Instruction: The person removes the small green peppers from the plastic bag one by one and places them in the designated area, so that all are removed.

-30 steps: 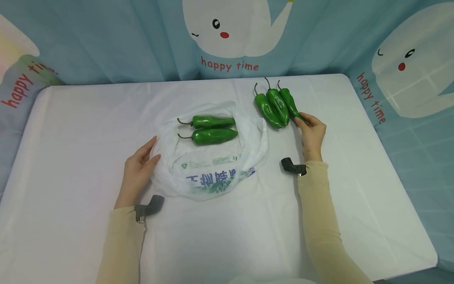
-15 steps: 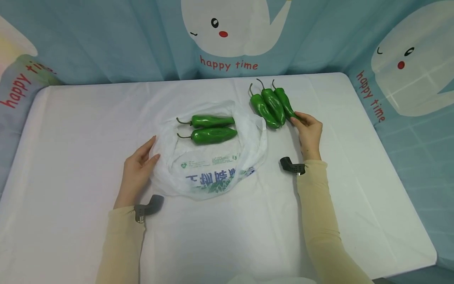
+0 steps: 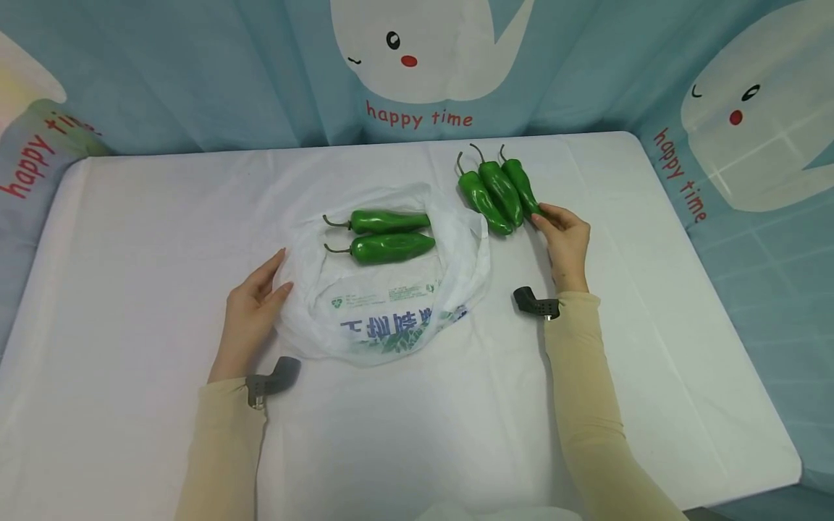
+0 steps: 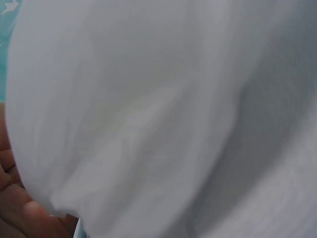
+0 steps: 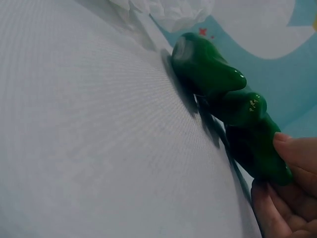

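Observation:
My right hand [image 3: 565,242] pinches the tip of the rightmost green pepper [image 3: 523,187] between thumb and fingers, as the right wrist view shows too. Two more green peppers lie against it on its left, a middle pepper [image 3: 502,192] and a left pepper [image 3: 483,201], stems pointing to the back. A white plastic bag [image 3: 465,260] lies spread with its mouth facing up. Inside are an upper pepper [image 3: 389,221] and a lower pepper [image 3: 392,248], side by side. At the bag's left edge rests my left hand [image 3: 250,311], thumb and fingers apart, tips touching the plastic.
A white cloth covers the table [image 3: 130,253]. Behind it hangs a blue curtain [image 3: 260,72] with whale prints, which also runs along both sides. A pale rounded object [image 3: 502,514], cut off by the frame, shows at the bottom edge.
My right hand and the three peppers beside it have shifted slightly left, closer to the bag, mostly in the first half second. The left hand and the bag stay put.

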### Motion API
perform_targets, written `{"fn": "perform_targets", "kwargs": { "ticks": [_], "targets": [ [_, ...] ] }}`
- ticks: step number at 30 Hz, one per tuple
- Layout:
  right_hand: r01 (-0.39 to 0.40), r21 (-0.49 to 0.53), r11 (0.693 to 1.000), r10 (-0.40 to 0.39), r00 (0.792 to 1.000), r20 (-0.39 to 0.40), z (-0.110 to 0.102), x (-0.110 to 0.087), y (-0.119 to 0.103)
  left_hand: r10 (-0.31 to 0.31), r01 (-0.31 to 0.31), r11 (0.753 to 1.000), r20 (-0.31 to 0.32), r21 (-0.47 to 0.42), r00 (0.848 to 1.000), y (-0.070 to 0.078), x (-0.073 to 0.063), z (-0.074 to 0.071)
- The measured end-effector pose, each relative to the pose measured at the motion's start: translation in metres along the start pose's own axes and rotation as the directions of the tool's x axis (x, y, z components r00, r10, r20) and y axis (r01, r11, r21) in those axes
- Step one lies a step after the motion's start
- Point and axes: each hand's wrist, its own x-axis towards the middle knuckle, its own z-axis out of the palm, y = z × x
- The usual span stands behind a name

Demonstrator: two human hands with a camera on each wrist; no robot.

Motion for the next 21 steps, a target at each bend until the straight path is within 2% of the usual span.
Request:
{"fn": "perform_targets", "kwargs": {
  "ticks": [11,21],
  "targets": [
    [-0.013,0.071,0.997,0.012,1.000,0.008,-0.0014,-0.0019,-0.0023,0.006,-0.006,1.000,-0.004,0.002,1.000,-0.0005,0.0005,-0.0004],
    [0.016,0.097,0.995,-0.015,1.000,-0.011,-0.0023,-0.0004,0.0002,0.014,-0.014,1.000,-0.006,-0.004,1.000,-0.0020,0.0010,-0.0005]
  ]
}}
